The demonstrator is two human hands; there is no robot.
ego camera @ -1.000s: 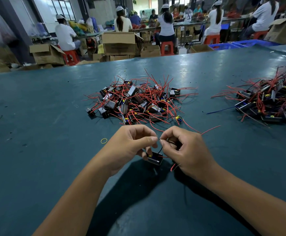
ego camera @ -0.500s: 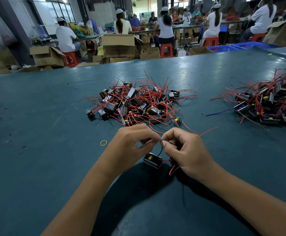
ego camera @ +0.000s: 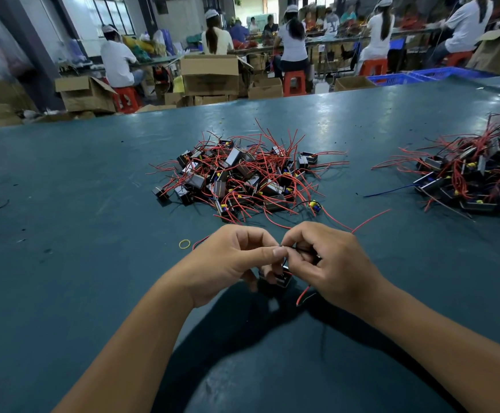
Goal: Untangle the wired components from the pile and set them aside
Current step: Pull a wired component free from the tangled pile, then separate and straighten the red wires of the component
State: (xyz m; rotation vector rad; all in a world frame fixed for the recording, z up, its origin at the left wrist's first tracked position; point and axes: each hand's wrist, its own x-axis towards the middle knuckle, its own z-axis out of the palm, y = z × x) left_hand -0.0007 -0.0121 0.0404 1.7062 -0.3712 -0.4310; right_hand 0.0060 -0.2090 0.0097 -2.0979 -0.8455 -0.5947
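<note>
A: Both hands are down low over the tabletop (ego camera: pixel 64 222), meeting in the middle. The left hand (ego camera: pixel 230 263) has thumb and forefinger pressed on a thin black wire (ego camera: pixel 295 248), and the right hand (ego camera: pixel 329 266) pinches the same wire just beside it.

B: And the component (ego camera: pixel 278 277)?

A: Hanging right under the fingertips, a small dark block, tucked between the two palms and mostly hidden. A red lead (ego camera: pixel 303 293) trails out below the right hand.

B: So which way does that wire run?

A: Roughly left to right, from one pinch straight into the other. That's the line that matters, I'd say: the hands sit level on it, neither nearer, so any pull apart goes along it.

B: The pile (ego camera: pixel 236 177)?

A: Straight ahead, beyond the knuckles, a tangle of red wires and black blocks. One long red strand reaches out of it toward the right hand. The second heap (ego camera: pixel 475 174) lies well off to the right, probably the sorted ones.
</note>
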